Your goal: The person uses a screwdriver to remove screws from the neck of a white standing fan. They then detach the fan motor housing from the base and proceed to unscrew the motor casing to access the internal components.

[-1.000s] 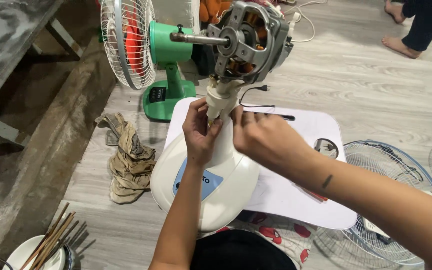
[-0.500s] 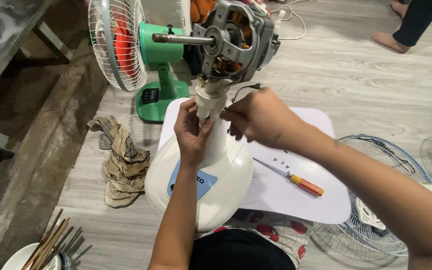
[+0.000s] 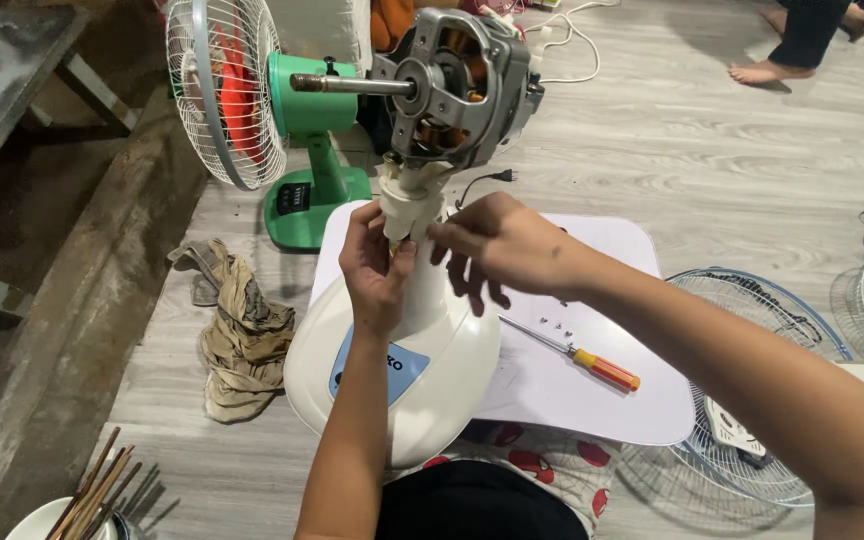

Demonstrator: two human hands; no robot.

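Two hands meet at the neck (image 3: 410, 212) of a stripped white fan, just under the bare motor (image 3: 457, 88). Left hand (image 3: 376, 268) is wrapped round the neck from the near side, fingers curled, thumb up against the joint. Right hand (image 3: 497, 250) pinches at the same joint with thumb and forefinger; the other fingers hang loose and spread. Whether a screw or small part sits in that pinch cannot be told.

Changes since a second ago: the view has swung, so the screwdriver (image 3: 574, 354) now shows in full on the white board (image 3: 592, 400), lying free with a few tiny screws (image 3: 556, 324) beside it. Right hand was closed over the neck then; now it is opened out to a fingertip grip. I judge the work has passed from steadying to fine finger work at the joint, the tool set aside.

Fan stands on its white base (image 3: 392, 370), on the floor between the person's knees, its rim against the board's left edge. Long axis of the stand runs upright, base to motor. Motor shaft (image 3: 352, 85) lies level and points left, towards the green fan (image 3: 297, 130) standing behind.

Nearby: a crumpled rag (image 3: 242, 335) left of the base, a loose grille (image 3: 752, 400) right of the board.
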